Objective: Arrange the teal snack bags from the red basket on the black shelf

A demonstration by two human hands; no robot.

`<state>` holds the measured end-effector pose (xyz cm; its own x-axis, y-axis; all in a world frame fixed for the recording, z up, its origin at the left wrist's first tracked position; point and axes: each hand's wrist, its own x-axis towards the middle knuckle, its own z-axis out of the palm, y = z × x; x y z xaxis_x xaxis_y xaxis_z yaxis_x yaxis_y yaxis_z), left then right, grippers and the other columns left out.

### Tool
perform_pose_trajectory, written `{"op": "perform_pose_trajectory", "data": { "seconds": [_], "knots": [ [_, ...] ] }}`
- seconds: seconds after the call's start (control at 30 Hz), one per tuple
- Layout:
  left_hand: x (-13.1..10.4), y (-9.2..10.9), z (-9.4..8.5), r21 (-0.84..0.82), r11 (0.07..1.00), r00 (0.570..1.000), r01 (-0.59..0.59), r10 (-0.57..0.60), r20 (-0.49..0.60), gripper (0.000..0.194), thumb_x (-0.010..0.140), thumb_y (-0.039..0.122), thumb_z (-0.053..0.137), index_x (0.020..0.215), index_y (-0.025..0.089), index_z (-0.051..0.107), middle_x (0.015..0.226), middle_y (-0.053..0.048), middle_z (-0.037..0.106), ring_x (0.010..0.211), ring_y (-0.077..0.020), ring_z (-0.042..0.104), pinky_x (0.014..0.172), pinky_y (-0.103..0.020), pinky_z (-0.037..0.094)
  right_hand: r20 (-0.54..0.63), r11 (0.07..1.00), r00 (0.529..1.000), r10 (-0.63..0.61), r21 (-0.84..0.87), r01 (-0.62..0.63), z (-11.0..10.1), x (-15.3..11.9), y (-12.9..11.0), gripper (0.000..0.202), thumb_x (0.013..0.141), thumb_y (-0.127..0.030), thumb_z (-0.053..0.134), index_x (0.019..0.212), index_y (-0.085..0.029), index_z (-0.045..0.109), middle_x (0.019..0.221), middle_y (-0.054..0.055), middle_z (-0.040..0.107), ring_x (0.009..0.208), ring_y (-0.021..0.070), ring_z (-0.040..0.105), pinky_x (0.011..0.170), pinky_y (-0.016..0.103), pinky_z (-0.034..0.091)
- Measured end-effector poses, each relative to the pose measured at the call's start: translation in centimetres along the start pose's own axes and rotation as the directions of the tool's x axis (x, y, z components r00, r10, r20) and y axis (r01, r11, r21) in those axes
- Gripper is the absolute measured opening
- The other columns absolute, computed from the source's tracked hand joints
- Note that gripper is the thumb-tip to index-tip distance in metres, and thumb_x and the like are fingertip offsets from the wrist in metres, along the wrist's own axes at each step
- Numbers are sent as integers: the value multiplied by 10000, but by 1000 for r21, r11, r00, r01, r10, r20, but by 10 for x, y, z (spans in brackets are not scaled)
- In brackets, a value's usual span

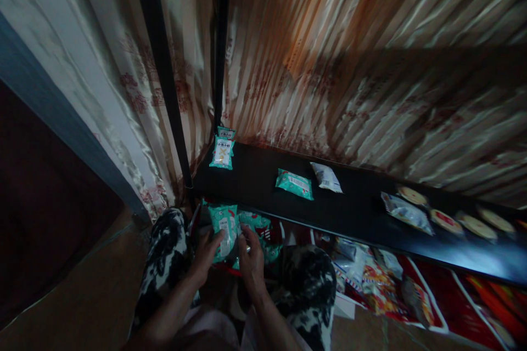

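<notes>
My left hand [206, 255] has its thumb on the face of a teal snack packet [223, 225], held upright between my knees. Beside the packet's right edge is my right hand [251, 255], its fingers bent together; a small silvery bit shows at them, too dim to make out. Below and behind the hands lie more teal packets [256, 221] in a reddish container. On the black shelf, a white-and-teal packet [223, 152] leans at the left corner, and a teal packet [294, 184] lies flat near the middle beside a white packet [326, 177].
The black shelf [251, 175] runs left to right ahead of me. Toward its right lie another packet [407, 213] and several round items [446, 222]. Under it, red bins hold colourful bags [376, 279]. Black posts [162, 66] and pleated curtains [296, 55] stand behind.
</notes>
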<state>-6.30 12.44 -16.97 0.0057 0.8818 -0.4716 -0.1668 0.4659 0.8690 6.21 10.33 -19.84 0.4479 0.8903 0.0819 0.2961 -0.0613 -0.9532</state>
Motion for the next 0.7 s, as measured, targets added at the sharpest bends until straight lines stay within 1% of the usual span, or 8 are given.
{"op": "perform_pose_trajectory", "data": {
  "seconds": [0.07,0.13,0.2,0.3,0.37,0.5,0.6,0.7],
  "knots": [
    [1,-1,0,-49,999,1000,-13,14,17,438,722,477,626,1065,205,634,1158,-77,650,1104,-250,583,937,-371,458,49,996,995,83,33,-85,0,-1,2,430,786,-485,518,1073,-193,647,1135,108,647,1071,254,574,917,397,440],
    [2,-2,0,-80,996,999,-26,27,17,453,721,490,622,1062,191,633,1162,-80,648,1114,-251,578,948,-380,455,98,988,985,140,59,-146,1,-2,2,451,782,-516,520,1082,-201,642,1139,93,648,1083,250,570,923,381,435],
    [4,-4,0,-102,994,999,-28,29,12,460,723,491,622,1070,189,627,1167,-79,646,1114,-245,578,959,-384,449,136,982,978,160,79,-172,1,-4,1,441,787,-520,522,1071,-206,647,1126,79,654,1082,244,568,937,374,424],
    [6,-8,-1,-114,993,999,-17,20,28,453,737,494,609,1073,191,625,1170,-79,645,1106,-239,584,964,-388,447,167,977,973,157,116,-178,0,-5,-2,422,795,-512,526,1050,-202,653,1082,71,666,1036,236,585,901,353,446],
    [7,-9,-1,-106,994,999,-18,21,32,446,744,499,601,1064,190,631,1172,-80,644,1111,-240,581,970,-392,443,171,978,974,147,124,-169,1,-5,-3,410,788,-502,542,1032,-194,658,1041,69,678,989,235,601,866,343,463],
    [5,-6,0,-91,996,1000,-19,21,15,434,756,476,598,1090,202,623,1197,-74,630,1140,-243,561,994,-400,421,143,984,980,135,100,-150,1,-5,-4,389,785,-474,557,1027,-181,643,991,64,687,925,235,614,817,337,480],
    [4,-4,1,-85,996,999,-30,31,11,417,761,454,601,1093,203,622,1218,-76,615,1167,-245,539,1016,-406,396,138,985,981,136,89,-149,0,-5,-3,399,796,-471,545,1054,-175,618,1006,67,681,937,237,612,824,340,477],
    [4,-4,1,-65,997,999,-50,50,13,416,765,465,597,1088,204,627,1224,-77,610,1181,-249,525,1026,-408,381,113,983,981,157,77,-166,0,-5,-2,423,780,-474,565,1080,-178,608,1040,75,675,984,251,603,854,357,466]
  ]
}}
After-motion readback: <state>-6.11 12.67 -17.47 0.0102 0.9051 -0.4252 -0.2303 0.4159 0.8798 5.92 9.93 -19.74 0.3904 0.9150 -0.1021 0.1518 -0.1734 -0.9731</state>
